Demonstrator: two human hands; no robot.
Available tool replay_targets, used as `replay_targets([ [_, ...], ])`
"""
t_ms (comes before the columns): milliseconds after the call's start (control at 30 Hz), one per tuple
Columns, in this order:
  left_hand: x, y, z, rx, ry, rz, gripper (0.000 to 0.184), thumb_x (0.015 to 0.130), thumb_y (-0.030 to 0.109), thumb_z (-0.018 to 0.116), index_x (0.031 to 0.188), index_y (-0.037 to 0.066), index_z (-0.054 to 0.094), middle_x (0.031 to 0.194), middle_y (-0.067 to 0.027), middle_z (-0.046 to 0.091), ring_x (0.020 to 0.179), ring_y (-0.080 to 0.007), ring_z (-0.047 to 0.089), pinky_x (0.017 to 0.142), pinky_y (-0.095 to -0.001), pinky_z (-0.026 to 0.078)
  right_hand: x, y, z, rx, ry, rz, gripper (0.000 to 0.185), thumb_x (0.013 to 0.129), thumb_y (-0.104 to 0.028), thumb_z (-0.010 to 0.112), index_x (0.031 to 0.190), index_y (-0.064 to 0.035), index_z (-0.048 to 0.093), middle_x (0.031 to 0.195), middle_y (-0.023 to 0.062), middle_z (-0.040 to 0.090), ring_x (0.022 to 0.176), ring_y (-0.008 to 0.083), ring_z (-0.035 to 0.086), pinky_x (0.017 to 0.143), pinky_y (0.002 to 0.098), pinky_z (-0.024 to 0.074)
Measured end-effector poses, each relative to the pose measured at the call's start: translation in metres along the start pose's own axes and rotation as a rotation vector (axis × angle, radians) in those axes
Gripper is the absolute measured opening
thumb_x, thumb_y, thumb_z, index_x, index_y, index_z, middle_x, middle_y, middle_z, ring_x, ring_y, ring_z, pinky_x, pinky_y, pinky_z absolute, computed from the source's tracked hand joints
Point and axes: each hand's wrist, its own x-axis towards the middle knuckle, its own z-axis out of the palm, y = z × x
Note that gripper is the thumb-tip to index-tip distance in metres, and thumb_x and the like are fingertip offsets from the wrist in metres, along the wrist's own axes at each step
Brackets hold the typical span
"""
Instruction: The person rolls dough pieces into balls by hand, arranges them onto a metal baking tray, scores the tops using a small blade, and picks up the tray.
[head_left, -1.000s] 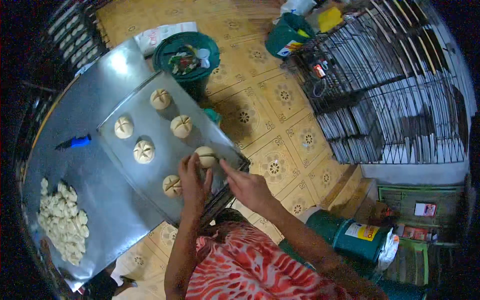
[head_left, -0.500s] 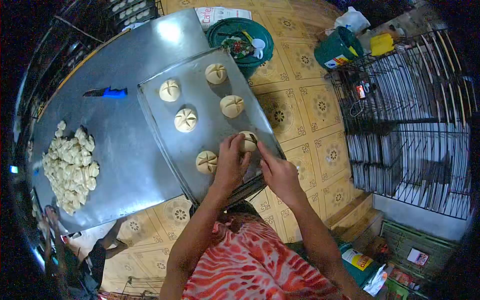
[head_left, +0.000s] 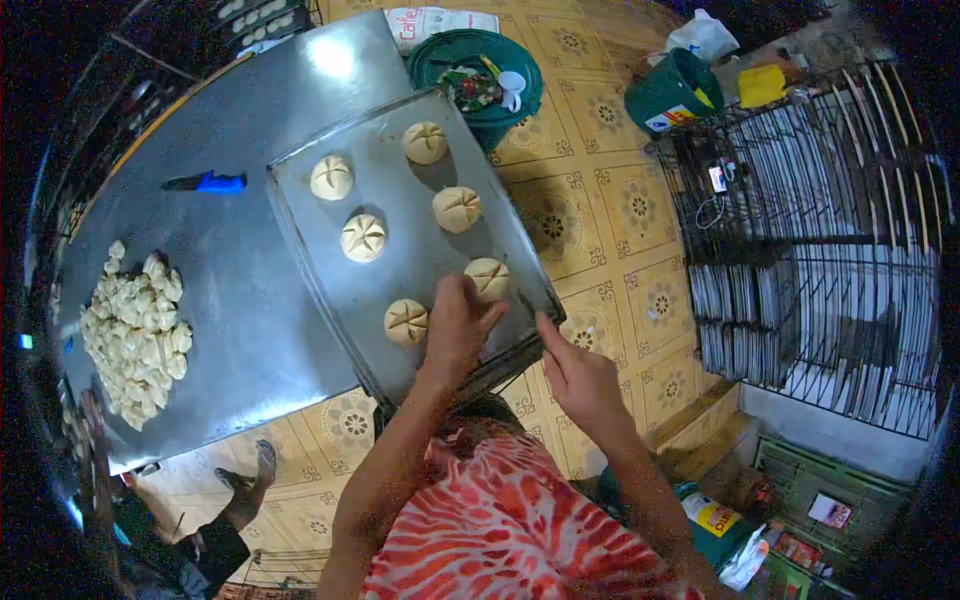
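Note:
Six scored round dough balls sit on a metal baking tray, and the one nearest my hands is a dough ball with crossing cuts on top. Curled at its near left side is my left hand, fingers and thumb against the ball. To the right, over the tray's edge, my right hand is closed on a small dark blade, only partly visible. Another scored dough ball lies just left of my left hand.
A heap of dough pieces and a blue-handled knife lie on the metal table. Beyond the tray stands a green bin. Racks of trays line the right. Another person's leg shows lower left.
My right hand has drawn the blade off the dough ball toward the lower right. My left hand stays beside the ball. The other person's legs have shifted.

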Motion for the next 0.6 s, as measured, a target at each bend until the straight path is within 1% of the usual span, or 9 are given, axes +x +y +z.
replay_targets([
  [100, -0.009, 0.006, -0.004, -0.211, 0.12, 0.112, 0.061, 0.083, 0.012, 0.082, 0.134, -0.001, 0.051, 0.119, -0.0238, 0.055, 0.104, -0.0426, 0.059, 0.092, -0.0461, 0.053, 0.029, -0.008, 0.015, 0.101, 0.125, -0.077, 0.059, 0.097, -0.016, 0.064, 0.154, -0.0175, 0.048, 0.081, 0.0213, 0.068, 0.071, 0.04, 0.068, 0.065, 0.0496, 0.0537],
  [200, -0.007, 0.01, -0.009, -0.131, 0.168, 0.227, 0.058, 0.087, 0.012, 0.079, 0.135, 0.0, 0.051, 0.121, -0.0235, 0.055, 0.108, -0.0418, 0.06, 0.092, -0.0447, 0.054, 0.065, -0.019, 0.021, 0.05, 0.063, -0.03, 0.058, 0.098, -0.017, 0.062, 0.154, -0.0168, 0.048, 0.077, 0.0215, 0.068, 0.07, 0.0413, 0.068, 0.064, 0.0508, 0.0542],
  [333, -0.004, 0.016, -0.017, -0.085, 0.126, 0.232, 0.052, 0.09, 0.013, 0.076, 0.136, 0.002, 0.052, 0.121, -0.0227, 0.055, 0.108, -0.0408, 0.061, 0.088, -0.0442, 0.055, 0.086, -0.024, 0.033, 0.019, 0.092, -0.06, 0.055, 0.099, -0.019, 0.061, 0.153, -0.0162, 0.048, 0.074, 0.0217, 0.068, 0.068, 0.0417, 0.068, 0.063, 0.0521, 0.0548],
  [367, -0.003, 0.021, -0.019, -0.057, 0.082, 0.124, 0.051, 0.091, 0.013, 0.075, 0.136, 0.002, 0.053, 0.121, -0.0224, 0.056, 0.107, -0.0402, 0.061, 0.087, -0.0442, 0.055, 0.088, -0.024, 0.03, -0.034, 0.07, -0.034, 0.055, 0.099, -0.02, 0.06, 0.153, -0.016, 0.048, 0.075, 0.0216, 0.068, 0.069, 0.0417, 0.068, 0.064, 0.0525, 0.0551],
  [400, -0.002, 0.025, -0.017, -0.037, 0.026, 0.027, 0.051, 0.092, 0.014, 0.074, 0.136, 0.002, 0.053, 0.12, -0.022, 0.056, 0.107, -0.0397, 0.061, 0.086, -0.0442, 0.055, 0.077, -0.019, 0.026, -0.053, 0.09, -0.009, 0.055, 0.099, -0.02, 0.06, 0.153, -0.016, 0.048, 0.075, 0.0216, 0.068, 0.069, 0.0417, 0.068, 0.064, 0.0525, 0.0551],
  [433, -0.001, 0.006, -0.007, 0.106, 0.11, 0.201, 0.051, 0.092, 0.016, 0.074, 0.136, 0.001, 0.053, 0.12, -0.0222, 0.056, 0.109, -0.0401, 0.061, 0.085, -0.0455, 0.055, 0.054, -0.014, 0.027, -0.052, 0.006, -0.024, 0.056, 0.099, -0.02, 0.06, 0.154, -0.016, 0.046, 0.075, 0.0218, 0.068, 0.07, 0.0417, 0.069, 0.064, 0.052, 0.0553],
  [467, -0.001, 0.007, -0.008, 0.079, 0.094, 0.247, 0.051, 0.092, 0.016, 0.074, 0.136, 0.001, 0.053, 0.12, -0.0222, 0.056, 0.109, -0.0401, 0.061, 0.085, -0.0455, 0.055, 0.035, -0.008, 0.026, -0.05, -0.072, -0.039, 0.058, 0.099, -0.019, 0.06, 0.155, -0.016, 0.044, 0.076, 0.0221, 0.068, 0.07, 0.0417, 0.069, 0.065, 0.0515, 0.0555],
  [533, -0.008, 0.015, -0.013, -0.051, 0.063, 0.115, 0.05, 0.093, 0.015, 0.073, 0.137, 0.001, 0.053, 0.121, -0.0226, 0.057, 0.111, -0.0414, 0.06, 0.086, -0.0472, 0.054, -0.002, 0.01, 0.025, 0.055, -0.032, -0.048, 0.06, 0.099, -0.02, 0.061, 0.156, -0.0157, 0.042, 0.077, 0.023, 0.068, 0.071, 0.0418, 0.069, 0.065, 0.0513, 0.0554],
  [600, -0.014, 0.028, -0.018, 0.008, 0.089, 0.192, 0.05, 0.094, 0.014, 0.071, 0.138, 0.001, 0.053, 0.122, -0.0227, 0.057, 0.11, -0.0423, 0.06, 0.087, -0.0478, 0.053, -0.01, 0.022, 0.018, 0.176, 0.002, -0.087, 0.063, 0.099, -0.021, 0.062, 0.157, -0.0154, 0.04, 0.078, 0.0238, 0.068, 0.072, 0.0418, 0.069, 0.066, 0.0511, 0.0552],
])
